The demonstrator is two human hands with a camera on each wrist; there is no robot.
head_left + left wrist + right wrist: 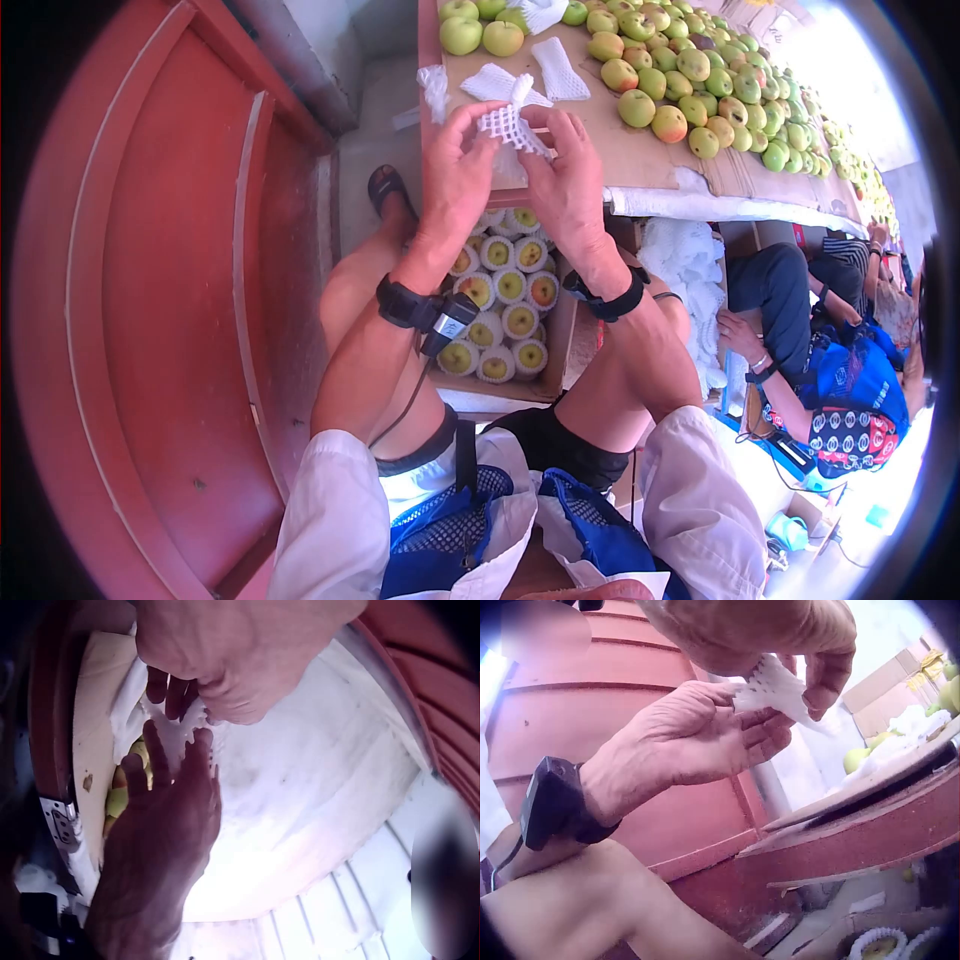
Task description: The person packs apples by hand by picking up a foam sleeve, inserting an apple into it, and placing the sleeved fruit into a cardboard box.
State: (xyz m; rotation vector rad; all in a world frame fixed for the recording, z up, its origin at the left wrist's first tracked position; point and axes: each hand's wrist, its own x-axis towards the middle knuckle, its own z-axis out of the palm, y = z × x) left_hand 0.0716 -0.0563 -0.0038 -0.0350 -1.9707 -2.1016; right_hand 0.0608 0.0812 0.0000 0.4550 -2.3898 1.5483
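A white foam fruit net [512,126] is stretched between both hands above the table's near edge. My left hand [462,175] pinches its left side, thumb and fingers at the mesh. On the other side my right hand [566,180] grips the net by its edge. In the right wrist view the net [776,690] spreads open between the left palm and the right fingers. No apple shows inside it. Below the hands, a cardboard box [556,375] holds rows of apples [510,287] in white foam nets.
Loose apples [690,65] are heaped across the cardboard-covered table [640,165]. More flat foam nets [560,70] lie near its left end. A pile of white nets [683,270] stands right of the box. Another person [800,340] sits at right; a red panel [170,250] rises at left.
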